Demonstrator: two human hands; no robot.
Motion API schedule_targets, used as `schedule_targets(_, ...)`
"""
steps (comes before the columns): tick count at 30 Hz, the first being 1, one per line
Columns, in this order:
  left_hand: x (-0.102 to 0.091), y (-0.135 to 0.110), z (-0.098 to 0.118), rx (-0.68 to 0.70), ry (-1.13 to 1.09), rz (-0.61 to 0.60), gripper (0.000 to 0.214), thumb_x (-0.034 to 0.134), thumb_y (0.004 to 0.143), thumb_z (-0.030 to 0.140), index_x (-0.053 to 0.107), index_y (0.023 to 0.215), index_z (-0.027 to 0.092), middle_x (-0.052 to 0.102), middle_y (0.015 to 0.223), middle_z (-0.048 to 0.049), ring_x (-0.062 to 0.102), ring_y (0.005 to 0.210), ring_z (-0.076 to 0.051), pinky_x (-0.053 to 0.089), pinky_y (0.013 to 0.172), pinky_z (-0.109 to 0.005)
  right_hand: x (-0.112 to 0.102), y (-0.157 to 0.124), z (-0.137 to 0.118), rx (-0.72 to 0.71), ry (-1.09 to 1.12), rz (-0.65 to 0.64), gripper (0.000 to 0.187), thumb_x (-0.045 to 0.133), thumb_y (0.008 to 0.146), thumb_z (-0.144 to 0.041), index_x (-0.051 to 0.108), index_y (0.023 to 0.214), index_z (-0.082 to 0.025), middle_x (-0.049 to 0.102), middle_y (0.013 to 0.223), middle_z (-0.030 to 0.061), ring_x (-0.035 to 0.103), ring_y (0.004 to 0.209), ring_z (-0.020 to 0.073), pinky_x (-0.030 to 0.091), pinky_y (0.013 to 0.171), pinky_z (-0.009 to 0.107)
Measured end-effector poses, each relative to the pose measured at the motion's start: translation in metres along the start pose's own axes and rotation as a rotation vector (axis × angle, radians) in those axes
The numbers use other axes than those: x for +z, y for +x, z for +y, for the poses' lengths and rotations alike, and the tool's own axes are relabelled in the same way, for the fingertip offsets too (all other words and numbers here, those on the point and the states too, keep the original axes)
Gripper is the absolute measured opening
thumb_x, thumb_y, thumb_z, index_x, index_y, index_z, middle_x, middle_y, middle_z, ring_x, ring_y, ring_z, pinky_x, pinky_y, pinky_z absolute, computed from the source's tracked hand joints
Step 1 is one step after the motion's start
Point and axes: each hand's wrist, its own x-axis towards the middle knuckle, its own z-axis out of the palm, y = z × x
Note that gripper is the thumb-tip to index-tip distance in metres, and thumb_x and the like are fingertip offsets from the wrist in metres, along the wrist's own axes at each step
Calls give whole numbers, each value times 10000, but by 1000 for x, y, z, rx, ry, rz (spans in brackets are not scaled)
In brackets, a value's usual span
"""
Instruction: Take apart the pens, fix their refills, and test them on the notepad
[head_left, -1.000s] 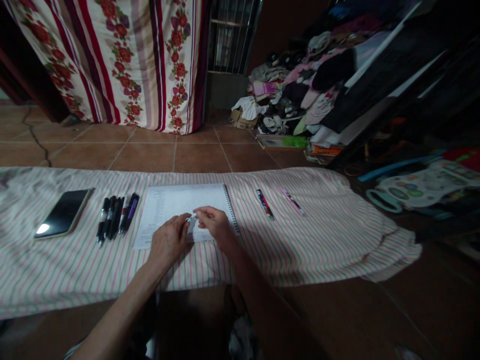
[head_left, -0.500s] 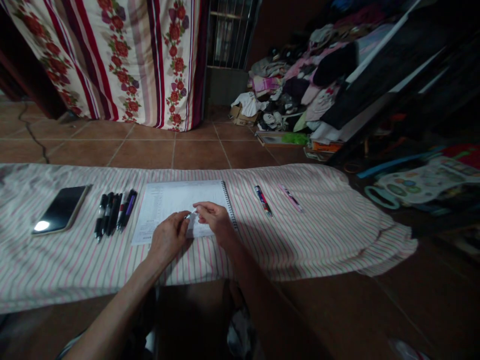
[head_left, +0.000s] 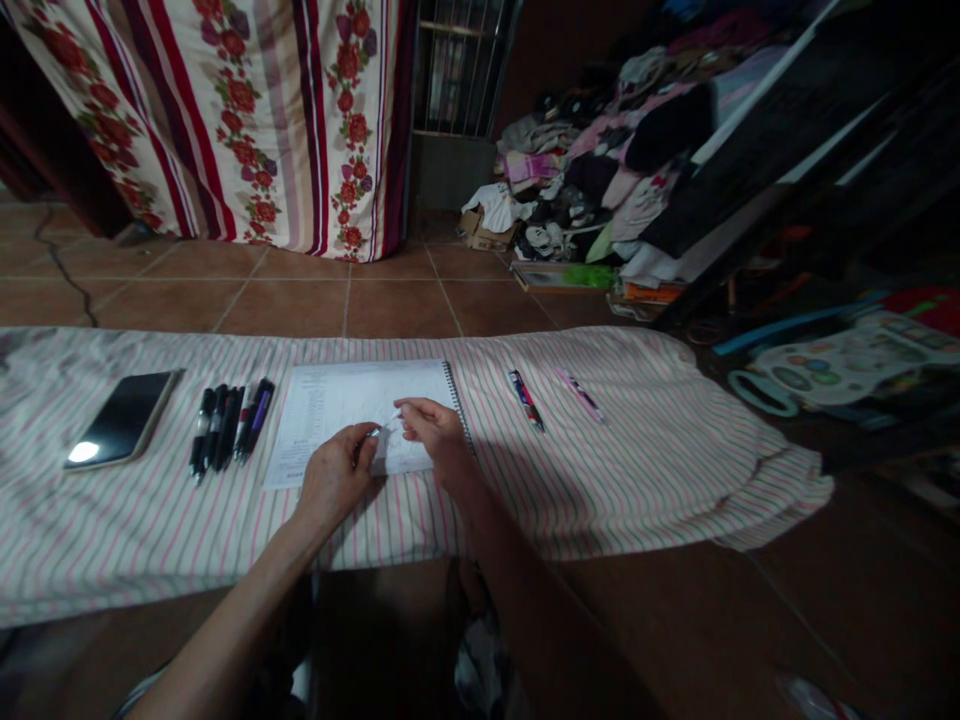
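Observation:
My left hand [head_left: 334,482] and my right hand [head_left: 433,436] meet over the near edge of a spiral notebook [head_left: 352,400] lying open on a striped cloth [head_left: 637,450]. Both hands pinch a thin pale pen [head_left: 384,427] between their fingertips, one at each end. A row of several dark pens [head_left: 229,425] lies left of the notebook. Right of the notebook lie a red-and-blue pen [head_left: 525,399] and a pink pen [head_left: 580,396].
A dark phone [head_left: 124,418] rests at the cloth's left end. Tiled floor [head_left: 300,300] stretches beyond to a floral curtain [head_left: 247,110]. A heap of clothes [head_left: 600,170] and colourful plastic toys [head_left: 840,365] crowd the right side.
The view shifted slightly. My right hand has drawn a little away from my left, and more of the pale pen shows between them.

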Motion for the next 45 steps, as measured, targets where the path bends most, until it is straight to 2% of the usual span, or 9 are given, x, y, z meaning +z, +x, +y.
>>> schedule_targets(7,-3,0,0,-39,35,-11,316,420,861,267,626,1081,172,705,1013,-74,657,872,-198,490,776,-303,-7,8,4,-23,-24,89,357,575,676,-412,683,881,-140,649,761,45,549,605,98,477,547,207)
schedule_targets(10,-4,0,1,-32,73,-6,306,423,861,257,624,1082,194,702,1028,-63,654,876,-196,484,777,-301,-17,16,10,-44,-139,125,318,546,697,-381,678,879,-156,654,734,36,550,577,105,478,528,217)
schedule_targets(16,-5,-1,0,-51,117,-12,311,426,861,266,623,1091,195,704,1014,-64,653,878,-201,479,761,-300,-44,26,12,-146,-477,180,257,518,735,-328,685,894,-214,689,748,16,619,694,143,486,634,242)
schedule_targets(22,-5,-1,0,-45,120,-28,320,420,863,275,617,1101,193,707,980,-62,658,824,-197,480,730,-294,-61,31,14,-158,-564,256,217,528,741,-286,686,871,-213,715,806,33,651,770,170,483,707,268)
schedule_targets(36,-1,0,4,-17,135,-68,316,411,876,262,606,1113,183,691,1031,-71,644,903,-201,465,786,-297,-74,27,14,-155,-738,269,234,506,758,-274,691,880,-202,708,854,36,639,803,175,454,729,262)
schedule_targets(45,-1,-1,10,-9,152,-86,324,410,879,265,609,1123,191,692,1032,-68,645,909,-199,471,790,-295,-73,31,18,-109,-862,357,251,483,794,-289,687,916,-207,703,901,40,625,833,164,433,730,245)
